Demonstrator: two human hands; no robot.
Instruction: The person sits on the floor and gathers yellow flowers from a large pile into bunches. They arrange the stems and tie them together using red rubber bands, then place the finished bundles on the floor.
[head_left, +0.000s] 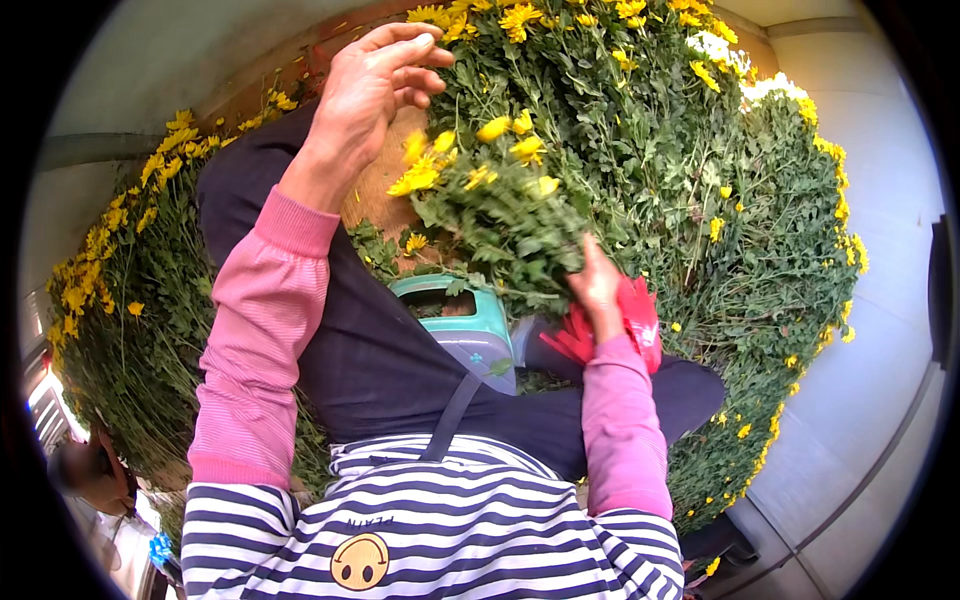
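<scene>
My right hand (598, 281) grips the stems of a loose bunch of yellow chrysanthemums (510, 217). The bunch is blurred, its flower heads pointing up and to the left. Red plastic strips (641, 322) hang about my right wrist; how they are fixed is hidden. Raised at the upper left, my left hand (382, 86) holds nothing, its fingers bent and a little apart. Between my legs sits a teal and grey plastic object with an oblong opening (465, 319), partly under the leaves of the bunch.
A large heap of chrysanthemum stems (720, 225) curves around my right side and front. Another pile (142, 300) lies to my left. White flowers (772, 91) show at the far right. A wooden board (382, 187) lies ahead. At lower left is another person (97, 472).
</scene>
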